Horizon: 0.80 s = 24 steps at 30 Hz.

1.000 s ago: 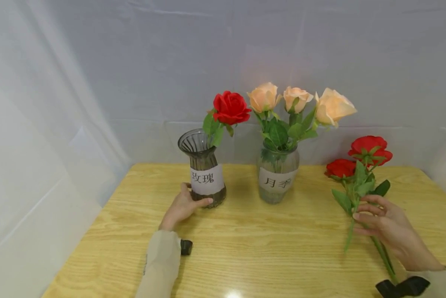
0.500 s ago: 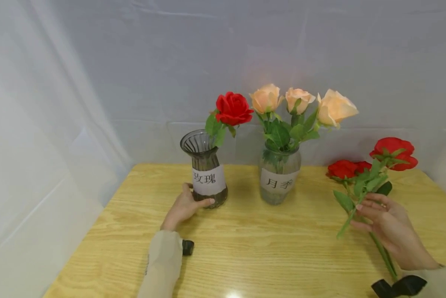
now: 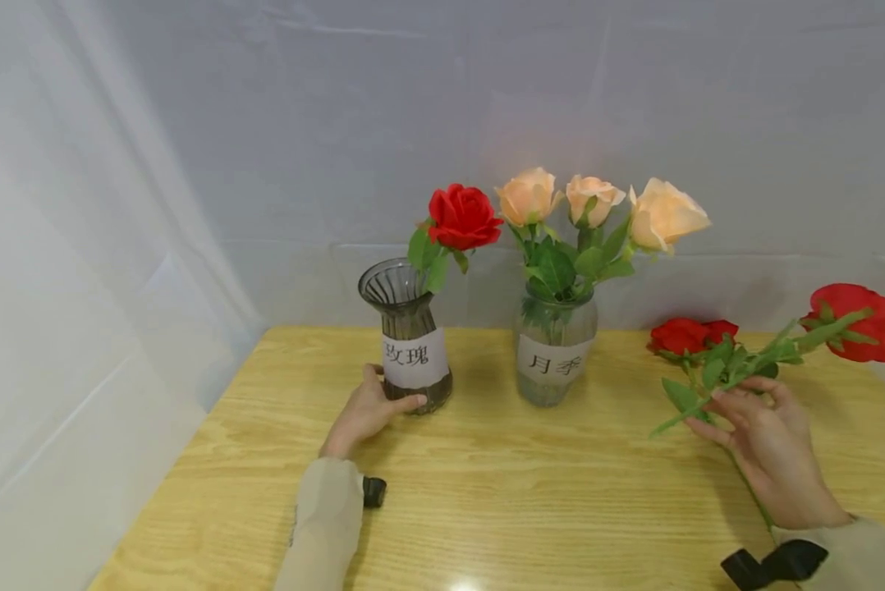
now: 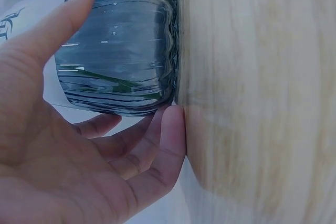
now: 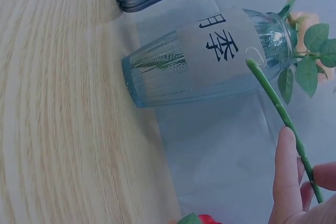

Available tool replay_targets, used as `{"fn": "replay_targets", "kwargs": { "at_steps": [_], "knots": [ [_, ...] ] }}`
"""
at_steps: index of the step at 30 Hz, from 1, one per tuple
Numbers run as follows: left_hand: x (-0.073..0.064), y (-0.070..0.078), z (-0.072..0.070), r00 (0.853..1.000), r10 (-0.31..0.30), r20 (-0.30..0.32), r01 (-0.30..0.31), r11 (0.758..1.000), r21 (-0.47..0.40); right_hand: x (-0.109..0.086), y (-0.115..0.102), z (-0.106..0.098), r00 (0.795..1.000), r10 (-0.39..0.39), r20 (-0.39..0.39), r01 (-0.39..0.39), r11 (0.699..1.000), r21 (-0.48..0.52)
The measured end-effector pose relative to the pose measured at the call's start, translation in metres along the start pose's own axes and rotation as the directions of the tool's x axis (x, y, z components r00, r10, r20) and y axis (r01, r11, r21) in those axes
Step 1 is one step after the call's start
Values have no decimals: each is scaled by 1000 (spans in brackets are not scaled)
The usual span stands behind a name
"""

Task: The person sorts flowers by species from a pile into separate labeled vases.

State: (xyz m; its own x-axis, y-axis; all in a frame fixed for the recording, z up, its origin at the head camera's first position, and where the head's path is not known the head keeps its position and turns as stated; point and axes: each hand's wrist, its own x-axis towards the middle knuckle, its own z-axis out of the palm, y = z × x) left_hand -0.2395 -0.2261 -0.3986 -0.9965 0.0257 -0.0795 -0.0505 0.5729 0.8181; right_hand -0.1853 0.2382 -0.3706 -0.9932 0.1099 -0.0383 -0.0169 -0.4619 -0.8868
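Note:
My left hand (image 3: 361, 417) holds the dark grey glass vase (image 3: 407, 322) low at its base, thumb in front and fingers round the side. That vase bears a white paper label and has one red rose (image 3: 463, 217) standing in it. My right hand (image 3: 771, 435) pinches the green stem (image 5: 278, 107) of another red rose (image 3: 856, 322) between thumb and fingers. This rose is tilted, its bloom to the right and its stem end pointing left, above the table. More red roses (image 3: 680, 336) lie beneath it, partly hidden by my right hand.
A clear glass vase (image 3: 553, 390) with a white label stands right of the dark one, holding several peach roses (image 3: 664, 215). Both stand near the back edge of the wooden table (image 3: 502, 492). A pale sheet (image 3: 339, 148) hangs behind and at the left.
My right hand has lifted a red rose off the others and turned it, so its bloom swung right and its stem end left. The left hand stays on the vase.

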Motion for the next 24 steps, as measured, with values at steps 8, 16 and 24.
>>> {"fn": "replay_targets", "kwargs": {
  "at_steps": [8, 16, 24],
  "knots": [
    [0, 1, 0, 1000, -1, 2, 1, 1000, 8, -1, 1, 9, 998, -65, -11, 65, 995, 79],
    [1, 0, -1, 1000, 0, -5, 0, 1000, 9, -1, 3, 28, 990, -140, 3, 137, 970, 201],
    [1, 0, 1, 1000, 7, -9, -7, 1000, 6, 2, 5, 49, 986, -160, -46, 166, 940, 296]
  ]
}}
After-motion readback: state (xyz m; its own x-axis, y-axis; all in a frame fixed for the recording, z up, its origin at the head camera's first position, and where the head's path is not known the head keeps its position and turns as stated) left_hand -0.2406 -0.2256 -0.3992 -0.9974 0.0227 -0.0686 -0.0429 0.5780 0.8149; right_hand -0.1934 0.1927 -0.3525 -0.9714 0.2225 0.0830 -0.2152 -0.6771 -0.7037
